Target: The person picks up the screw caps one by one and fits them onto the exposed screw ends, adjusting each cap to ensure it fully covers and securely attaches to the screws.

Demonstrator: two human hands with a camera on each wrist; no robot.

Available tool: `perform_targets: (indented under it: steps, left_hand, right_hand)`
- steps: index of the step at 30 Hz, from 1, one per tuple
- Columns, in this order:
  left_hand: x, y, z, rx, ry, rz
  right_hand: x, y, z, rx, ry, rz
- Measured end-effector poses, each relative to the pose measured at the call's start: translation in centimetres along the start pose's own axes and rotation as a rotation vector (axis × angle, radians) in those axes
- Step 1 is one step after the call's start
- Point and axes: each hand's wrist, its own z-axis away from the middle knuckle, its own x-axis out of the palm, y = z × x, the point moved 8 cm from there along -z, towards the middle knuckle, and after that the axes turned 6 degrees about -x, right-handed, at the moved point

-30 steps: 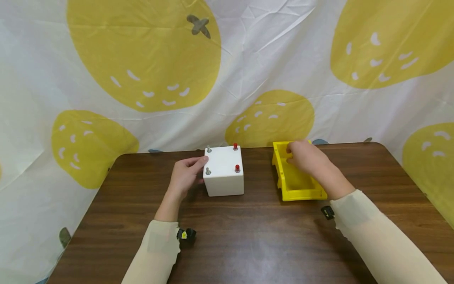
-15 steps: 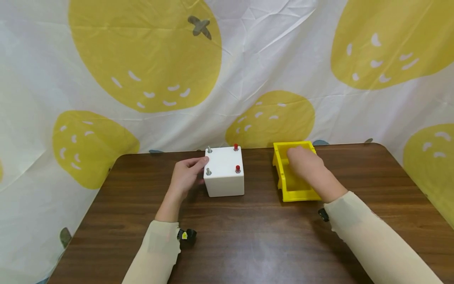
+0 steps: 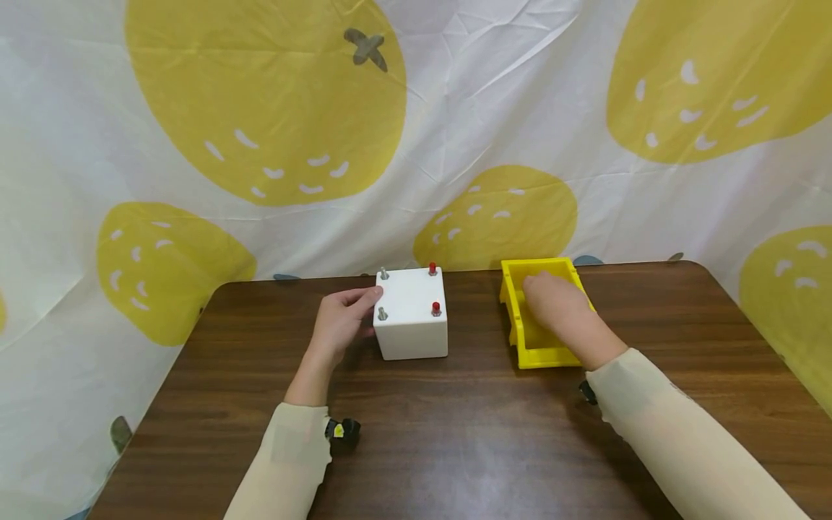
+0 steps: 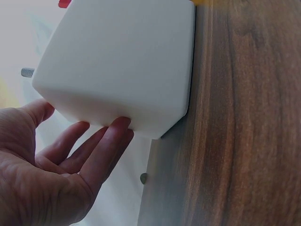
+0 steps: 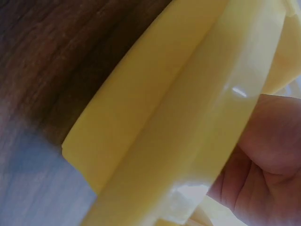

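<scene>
The white block [image 3: 411,297] sits on the brown table [image 3: 448,440], its flat top upward; along the left edge of this top stand two bare threaded posts, one far [image 3: 383,274] and one near [image 3: 382,314], and along its right edge two red caps, also one far [image 3: 432,269] and one near [image 3: 436,309]. Directly at the left of the block is the left hand [image 3: 339,323]: its fingertips lean against the left face, with the thumb at the upper edge, so it seems to steady the block and does not wrap around it. To the right of the block, well apart from it, stands the yellow bin [image 3: 551,358], and the right hand [image 3: 557,303] is inside, knuckles upward, the forearm coming over the bin's near right corner. Its fingertips are hidden, so I cannot tell whether they are holding something or are free; what lies below them is also not visible. I judge that the step in hand is a search or a picking in the bin, while the other hand braces. The next move, in my opinion, calls for a sure pinch and a lift clear of the bin's rim, with the block kept quiet. Both forearms, in pale sleeves [image 3: 276,462], reach forward from the near side of the block.
</scene>
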Motion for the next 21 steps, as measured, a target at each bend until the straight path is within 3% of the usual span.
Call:
perform_targets:
  steps: [11,21]
  left_hand:
    - [0.04,0.09,0.13,0.004,-0.005,0.003]
    - [0.03,0.13,0.14,0.012,-0.001,-0.002]
  right_hand:
    - [0.23,0.35,-0.14,0.017,0.03,0.0]
    - [0.96,0.74,-0.4,0.01,0.008,-0.012]
